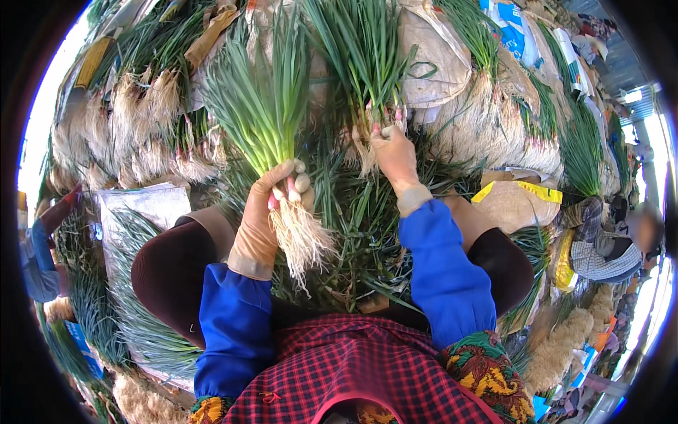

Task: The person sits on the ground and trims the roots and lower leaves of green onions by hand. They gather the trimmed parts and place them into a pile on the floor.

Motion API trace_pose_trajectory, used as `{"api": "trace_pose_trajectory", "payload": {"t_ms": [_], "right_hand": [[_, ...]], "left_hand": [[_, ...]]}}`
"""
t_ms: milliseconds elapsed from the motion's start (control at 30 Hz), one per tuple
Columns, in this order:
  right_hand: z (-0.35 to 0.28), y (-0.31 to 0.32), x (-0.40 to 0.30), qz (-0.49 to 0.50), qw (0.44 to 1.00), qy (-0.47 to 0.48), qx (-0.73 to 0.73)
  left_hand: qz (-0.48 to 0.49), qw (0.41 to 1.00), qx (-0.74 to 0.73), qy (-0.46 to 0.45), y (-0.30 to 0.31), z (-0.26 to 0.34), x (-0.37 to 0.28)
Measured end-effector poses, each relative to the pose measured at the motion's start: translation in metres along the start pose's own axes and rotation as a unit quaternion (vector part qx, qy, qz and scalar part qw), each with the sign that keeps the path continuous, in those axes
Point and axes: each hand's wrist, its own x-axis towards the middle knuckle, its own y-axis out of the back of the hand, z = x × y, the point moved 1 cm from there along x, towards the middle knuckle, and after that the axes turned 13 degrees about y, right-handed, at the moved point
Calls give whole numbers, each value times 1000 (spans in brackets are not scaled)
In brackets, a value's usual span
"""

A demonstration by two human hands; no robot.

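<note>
My left hand [265, 217], in a tan glove, is closed round the lower stems of a bunch of spring onions [259, 116]. Their green leaves fan upward, while the pinkish bulbs and pale stringy roots [304, 233] hang below the fingers. My right hand [394, 156], gloved as well, has its fingertips pinched at the pink bulb of an onion at the lower end of a second bunch [365, 58]. That bunch lies on the heap in front of me, its roots pointing towards me. Cut or loose green leaves [349, 254] cover the ground between my legs.
Piled onion bunches with roots towards me [143, 111] line the far side. Woven sacks [431, 58] lie among them. A sack with a yellow edge [516, 204] is near my right knee; a white sheet [143, 204] is at left. One person [609, 254] sits at right, another [42, 259] at far left.
</note>
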Motion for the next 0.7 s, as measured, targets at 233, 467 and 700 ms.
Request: {"api": "trace_pose_trajectory", "payload": {"t_ms": [233,467,700], "right_hand": [[-59,7,-79,-49,960,143,236],[-84,10,-94,-24,942,334,-23],[-61,26,-82,-148,937,187,254]], "left_hand": [[17,996,78,25,18,2,18],[143,987,65,28,10,-6,11],[145,975,166,29,22,-5,14]]}}
